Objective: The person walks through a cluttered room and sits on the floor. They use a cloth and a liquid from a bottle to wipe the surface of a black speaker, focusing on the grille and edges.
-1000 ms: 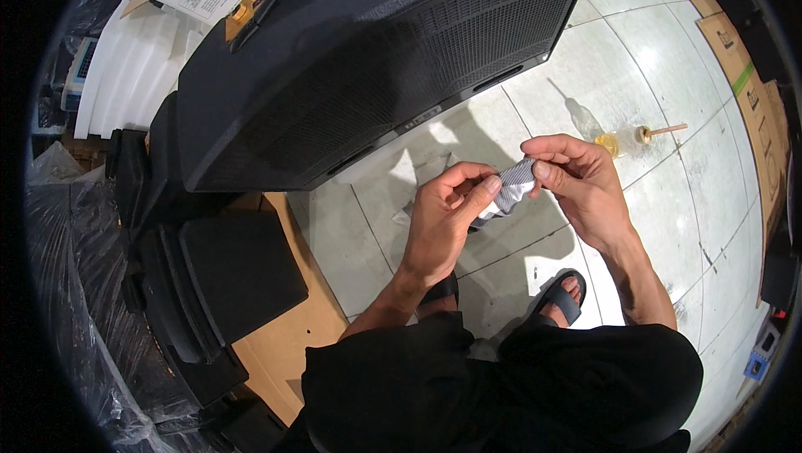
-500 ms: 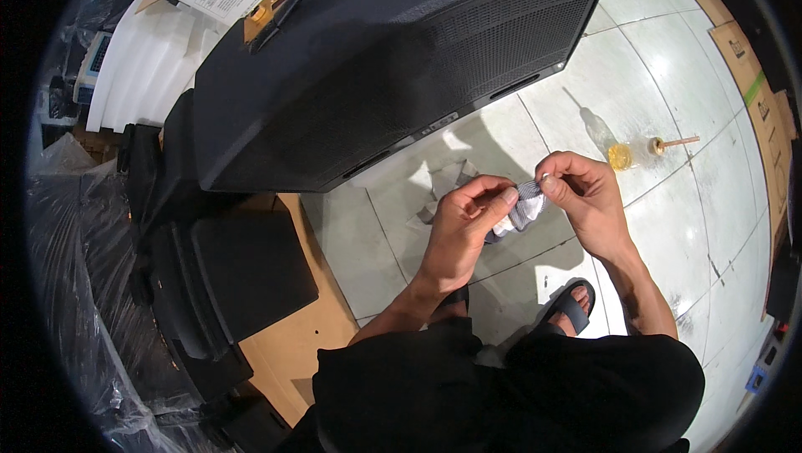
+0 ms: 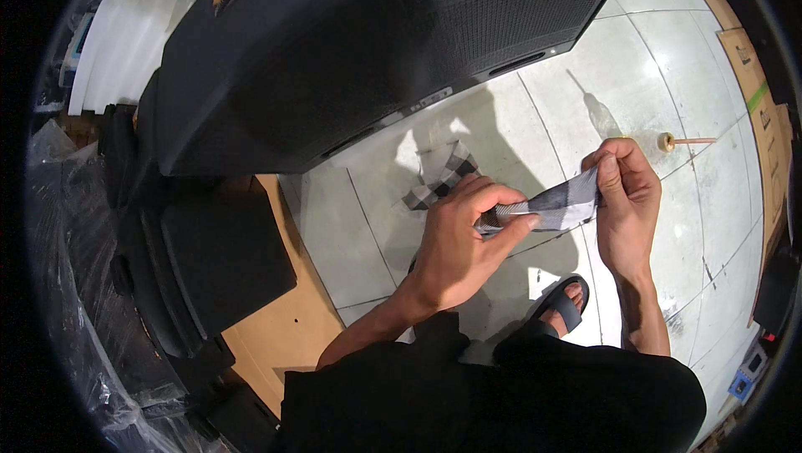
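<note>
A black-and-white checked cloth (image 3: 561,203) is stretched between my two hands above the tiled floor. My left hand (image 3: 468,244) pinches it between thumb and fingers near the middle. At its right end, my right hand (image 3: 625,202) grips it with thumb and bent fingers. More checked fabric (image 3: 443,179) shows beyond my left hand; whether it hangs or rests on the floor I cannot tell. Ahead of my hands stands a large black speaker cabinet (image 3: 334,77) with a mesh grille.
Beyond my right hand is a clear bottle (image 3: 639,146), partly hidden, with a brass-coloured cap and rod (image 3: 666,142) beside it. Black panels (image 3: 225,257) lie on cardboard (image 3: 276,328) at left, near clear plastic wrap (image 3: 75,286). Flattened cartons (image 3: 756,119) line the right side.
My hands have moved apart, the right one outward, drawing the bunched cloth into a taut strip. The view has shifted slightly. My right hand now covers the bottle's yellow liquid.
</note>
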`<action>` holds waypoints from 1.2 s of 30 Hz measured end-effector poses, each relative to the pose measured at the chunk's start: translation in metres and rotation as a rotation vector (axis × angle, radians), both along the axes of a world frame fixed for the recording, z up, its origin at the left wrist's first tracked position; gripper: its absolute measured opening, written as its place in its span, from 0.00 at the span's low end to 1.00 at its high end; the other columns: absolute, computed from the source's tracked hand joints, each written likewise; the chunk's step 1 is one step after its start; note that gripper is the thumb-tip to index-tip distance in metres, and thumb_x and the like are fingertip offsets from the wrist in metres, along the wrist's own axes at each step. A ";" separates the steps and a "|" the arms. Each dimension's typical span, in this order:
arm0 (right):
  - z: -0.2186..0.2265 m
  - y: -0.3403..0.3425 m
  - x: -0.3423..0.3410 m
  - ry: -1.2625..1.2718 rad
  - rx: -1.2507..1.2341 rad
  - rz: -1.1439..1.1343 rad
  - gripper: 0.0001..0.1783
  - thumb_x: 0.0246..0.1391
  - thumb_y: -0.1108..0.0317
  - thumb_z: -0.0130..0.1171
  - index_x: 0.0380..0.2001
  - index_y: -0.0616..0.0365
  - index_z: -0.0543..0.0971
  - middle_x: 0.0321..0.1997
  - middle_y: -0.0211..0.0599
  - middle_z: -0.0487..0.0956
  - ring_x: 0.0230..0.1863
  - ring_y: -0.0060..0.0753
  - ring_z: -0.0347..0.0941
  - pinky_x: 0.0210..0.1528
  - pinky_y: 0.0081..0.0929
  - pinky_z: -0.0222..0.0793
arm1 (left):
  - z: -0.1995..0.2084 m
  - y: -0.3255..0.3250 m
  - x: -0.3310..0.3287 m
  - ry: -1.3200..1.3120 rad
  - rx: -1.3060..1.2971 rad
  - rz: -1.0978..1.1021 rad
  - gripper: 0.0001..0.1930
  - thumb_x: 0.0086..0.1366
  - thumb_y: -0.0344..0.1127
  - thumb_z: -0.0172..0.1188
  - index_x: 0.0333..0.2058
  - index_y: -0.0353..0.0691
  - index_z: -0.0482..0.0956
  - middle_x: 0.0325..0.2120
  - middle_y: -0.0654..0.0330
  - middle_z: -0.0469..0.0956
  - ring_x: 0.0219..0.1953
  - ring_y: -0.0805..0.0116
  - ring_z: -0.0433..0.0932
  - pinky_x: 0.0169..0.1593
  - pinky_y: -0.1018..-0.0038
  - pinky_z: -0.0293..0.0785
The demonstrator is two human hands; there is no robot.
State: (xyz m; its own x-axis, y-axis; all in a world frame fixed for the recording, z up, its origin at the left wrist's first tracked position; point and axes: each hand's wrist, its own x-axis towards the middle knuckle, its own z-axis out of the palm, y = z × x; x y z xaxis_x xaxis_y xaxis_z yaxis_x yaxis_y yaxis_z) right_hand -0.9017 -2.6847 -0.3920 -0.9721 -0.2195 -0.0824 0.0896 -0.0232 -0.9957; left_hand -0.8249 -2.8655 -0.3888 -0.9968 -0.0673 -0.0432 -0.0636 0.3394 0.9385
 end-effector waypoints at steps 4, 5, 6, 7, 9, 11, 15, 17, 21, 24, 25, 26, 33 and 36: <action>-0.010 0.002 0.004 -0.039 0.092 -0.010 0.10 0.66 0.63 0.55 0.35 0.59 0.76 0.27 0.21 0.73 0.24 0.09 0.61 0.23 0.12 0.54 | -0.005 -0.003 0.000 0.183 0.067 -0.077 0.09 0.57 0.29 0.70 0.34 0.33 0.79 0.30 0.57 0.78 0.34 0.72 0.76 0.41 0.71 0.72; -0.013 0.000 0.005 -0.047 0.101 -0.013 0.10 0.66 0.63 0.56 0.34 0.60 0.76 0.27 0.21 0.73 0.24 0.09 0.60 0.23 0.12 0.53 | -0.005 -0.004 0.001 0.136 0.152 -0.084 0.09 0.58 0.30 0.69 0.35 0.33 0.79 0.30 0.58 0.78 0.33 0.72 0.77 0.40 0.71 0.72; -0.014 -0.002 0.006 -0.056 0.111 -0.016 0.10 0.66 0.63 0.56 0.34 0.60 0.76 0.27 0.20 0.72 0.23 0.09 0.59 0.23 0.13 0.53 | -0.006 -0.004 0.002 0.090 0.238 -0.091 0.09 0.59 0.31 0.68 0.35 0.33 0.79 0.30 0.58 0.79 0.32 0.72 0.77 0.39 0.71 0.73; -0.015 0.000 0.005 -0.075 0.123 -0.004 0.10 0.65 0.64 0.56 0.35 0.60 0.76 0.28 0.22 0.73 0.25 0.10 0.61 0.25 0.13 0.55 | -0.006 -0.004 0.003 0.044 0.325 -0.099 0.09 0.60 0.32 0.67 0.36 0.33 0.80 0.30 0.59 0.79 0.32 0.72 0.78 0.38 0.71 0.73; -0.014 0.006 0.001 -0.112 0.147 0.019 0.09 0.65 0.65 0.56 0.38 0.61 0.77 0.31 0.24 0.74 0.29 0.13 0.65 0.30 0.13 0.61 | 0.000 -0.003 0.003 -0.103 0.378 -0.051 0.09 0.62 0.32 0.66 0.37 0.33 0.79 0.29 0.60 0.80 0.31 0.76 0.77 0.37 0.74 0.72; -0.007 0.000 0.002 -0.018 0.156 0.056 0.11 0.63 0.66 0.58 0.43 0.62 0.76 0.37 0.29 0.76 0.37 0.19 0.69 0.39 0.17 0.66 | 0.001 -0.001 0.002 -0.206 0.419 0.011 0.08 0.63 0.30 0.64 0.38 0.33 0.79 0.29 0.60 0.79 0.31 0.78 0.76 0.36 0.78 0.71; -0.002 -0.002 0.008 0.418 0.418 0.229 0.28 0.51 0.66 0.68 0.55 0.59 0.72 0.55 0.41 0.77 0.55 0.39 0.73 0.56 0.34 0.67 | -0.004 -0.002 0.003 -0.288 0.482 0.104 0.07 0.65 0.27 0.62 0.40 0.32 0.77 0.31 0.59 0.78 0.34 0.80 0.75 0.36 0.83 0.70; 0.007 -0.009 0.012 0.342 0.424 0.400 0.26 0.45 0.67 0.72 0.49 0.56 0.77 0.51 0.41 0.80 0.52 0.39 0.74 0.56 0.36 0.67 | -0.005 -0.003 0.004 -0.272 0.525 0.082 0.08 0.65 0.27 0.62 0.41 0.32 0.77 0.33 0.59 0.78 0.36 0.80 0.75 0.38 0.83 0.70; -0.004 -0.002 0.011 0.218 0.331 0.300 0.08 0.48 0.74 0.69 0.33 0.62 0.83 0.32 0.38 0.83 0.38 0.31 0.78 0.48 0.30 0.69 | -0.008 -0.005 0.003 -0.201 0.467 0.026 0.10 0.64 0.30 0.63 0.42 0.33 0.77 0.36 0.58 0.78 0.39 0.78 0.75 0.41 0.80 0.71; -0.003 0.008 0.012 0.054 0.162 0.198 0.05 0.52 0.76 0.66 0.34 0.63 0.83 0.33 0.37 0.83 0.35 0.25 0.77 0.43 0.24 0.71 | -0.009 -0.002 0.001 -0.135 0.236 -0.064 0.10 0.64 0.32 0.64 0.41 0.33 0.78 0.36 0.59 0.78 0.40 0.77 0.75 0.41 0.77 0.72; -0.003 0.010 0.012 0.026 0.131 0.197 0.05 0.53 0.75 0.65 0.34 0.63 0.83 0.33 0.37 0.83 0.35 0.25 0.77 0.42 0.24 0.71 | -0.008 0.002 -0.001 -0.105 0.145 -0.118 0.10 0.64 0.32 0.64 0.41 0.34 0.79 0.35 0.59 0.78 0.39 0.76 0.75 0.41 0.76 0.72; 0.000 0.017 0.010 0.001 0.138 0.180 0.05 0.54 0.75 0.65 0.34 0.63 0.83 0.33 0.37 0.83 0.34 0.25 0.77 0.42 0.24 0.71 | -0.006 0.003 -0.001 -0.175 0.175 -0.088 0.09 0.64 0.33 0.64 0.39 0.34 0.80 0.35 0.59 0.78 0.38 0.76 0.75 0.42 0.75 0.72; -0.034 0.010 0.013 -0.272 -0.042 0.267 0.08 0.60 0.68 0.61 0.37 0.62 0.84 0.31 0.30 0.82 0.34 0.19 0.72 0.40 0.21 0.67 | -0.024 0.004 0.008 0.020 0.504 0.102 0.08 0.60 0.21 0.62 0.39 0.32 0.76 0.42 0.55 0.78 0.43 0.73 0.74 0.48 0.76 0.71; -0.045 0.012 0.010 -0.246 -0.019 0.212 0.09 0.61 0.68 0.60 0.37 0.63 0.83 0.31 0.28 0.81 0.34 0.18 0.72 0.40 0.21 0.66 | -0.029 0.012 -0.007 -0.132 0.793 0.197 0.10 0.65 0.24 0.60 0.44 0.28 0.75 0.42 0.56 0.78 0.44 0.76 0.74 0.48 0.78 0.70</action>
State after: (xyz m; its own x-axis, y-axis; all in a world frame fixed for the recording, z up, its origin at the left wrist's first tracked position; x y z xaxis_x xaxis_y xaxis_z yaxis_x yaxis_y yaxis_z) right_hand -0.8919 -2.6726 -0.4371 -0.8562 -0.4186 -0.3028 0.3319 0.0035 -0.9433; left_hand -0.8317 -2.8536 -0.4173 -0.9533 -0.1401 -0.2675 -0.1794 -0.4495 0.8750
